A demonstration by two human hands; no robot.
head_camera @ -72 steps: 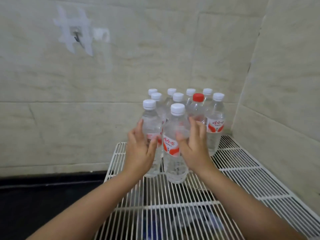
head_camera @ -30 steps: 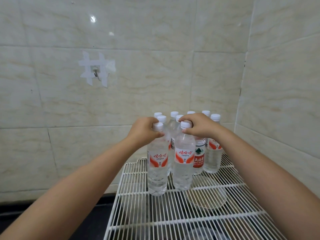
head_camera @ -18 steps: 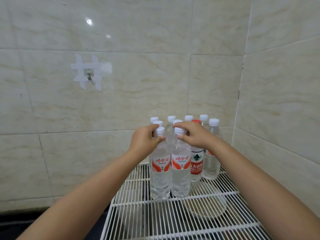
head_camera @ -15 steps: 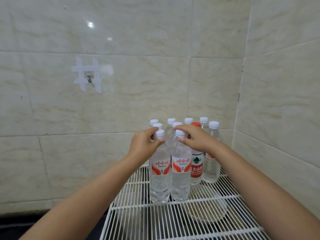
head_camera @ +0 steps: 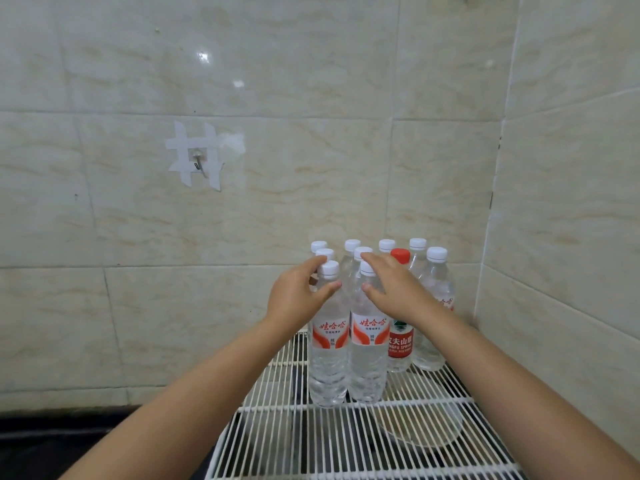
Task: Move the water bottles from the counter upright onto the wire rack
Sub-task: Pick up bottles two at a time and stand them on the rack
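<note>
On the wire rack (head_camera: 346, 441), both spread hands (head_camera: 301, 294) (head_camera: 394, 289) flank red-labelled bottles (head_camera: 329, 344); beside them, one reads "NGFU SPRING" (head_camera: 400, 344).

We face a corner of pale marbled wall tiles (head_camera: 311, 188). On the left wall we see a small metal hook (head_camera: 198, 160), fixed with crossed strips of white tape (head_camera: 194, 154). Along the foot of that wall runs a dark desk (head_camera: 69, 434). Low down we make out a round pale dish (head_camera: 429, 424), blurred.

Rear bottles (head_camera: 386, 249) (only caps showing) hide behind the front ones.
</note>
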